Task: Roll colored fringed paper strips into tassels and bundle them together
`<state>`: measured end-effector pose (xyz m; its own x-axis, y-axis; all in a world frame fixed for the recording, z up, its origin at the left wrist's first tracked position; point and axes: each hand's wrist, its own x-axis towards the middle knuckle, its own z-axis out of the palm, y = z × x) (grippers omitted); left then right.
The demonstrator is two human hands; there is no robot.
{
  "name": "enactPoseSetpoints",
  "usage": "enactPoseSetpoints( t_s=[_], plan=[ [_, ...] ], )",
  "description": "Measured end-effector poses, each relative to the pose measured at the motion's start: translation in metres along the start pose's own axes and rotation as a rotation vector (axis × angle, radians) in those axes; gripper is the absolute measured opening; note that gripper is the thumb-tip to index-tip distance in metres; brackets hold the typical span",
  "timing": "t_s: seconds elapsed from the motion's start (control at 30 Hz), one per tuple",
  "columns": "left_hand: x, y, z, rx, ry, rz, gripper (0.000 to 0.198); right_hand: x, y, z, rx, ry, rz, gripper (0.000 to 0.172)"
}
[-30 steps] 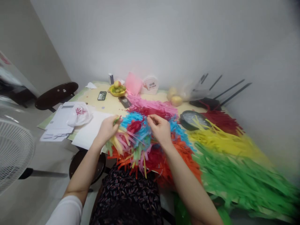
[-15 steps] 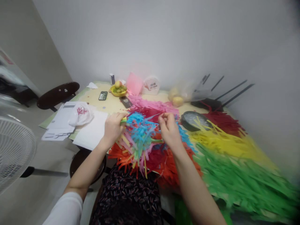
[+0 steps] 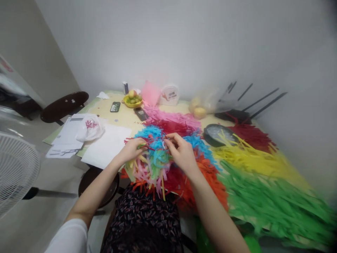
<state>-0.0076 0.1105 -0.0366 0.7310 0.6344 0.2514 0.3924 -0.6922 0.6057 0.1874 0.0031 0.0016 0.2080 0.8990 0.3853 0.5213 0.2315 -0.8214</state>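
Strips of coloured tissue-paper fringe [image 3: 158,160] in blue, pink, green and yellow lie bunched between my hands at the table's near edge. My left hand [image 3: 133,149] is closed on paper fringe, with green and red ends showing at its fingertips. My right hand [image 3: 178,149] pinches fringe strips just to the right, the fingertips of both hands close together. Orange fringe [image 3: 207,179] spreads under my right forearm. Behind the hands lie dark red fringe [image 3: 171,127] and pink fringe [image 3: 181,117].
Green fringe [image 3: 271,200], yellow fringe [image 3: 255,163] and a dark bowl [image 3: 218,135] are at right. White paper sheets [image 3: 105,146], a plastic bag [image 3: 91,128], phone [image 3: 115,106] and yellow fruit bowl [image 3: 133,104] lie left and back. A fan [image 3: 17,172] stands far left.
My hands have come closer together, the left moving right and slightly down, the right moving left. Red strips now show at the left hand.
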Motion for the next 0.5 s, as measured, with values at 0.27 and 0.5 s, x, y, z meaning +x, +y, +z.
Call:
enactPoseSetpoints(
  t_s=[0.27,0.5],
  plan=[
    [0.010,-0.026,0.026,0.114,-0.115,-0.095,0.012,-0.006,0.000,0.000,0.025,-0.002,0.013,0.017],
    [0.009,-0.045,-0.007,0.061,0.063,-0.157,0.014,-0.008,0.004,-0.004,0.028,-0.005,0.048,0.023]
  ],
)
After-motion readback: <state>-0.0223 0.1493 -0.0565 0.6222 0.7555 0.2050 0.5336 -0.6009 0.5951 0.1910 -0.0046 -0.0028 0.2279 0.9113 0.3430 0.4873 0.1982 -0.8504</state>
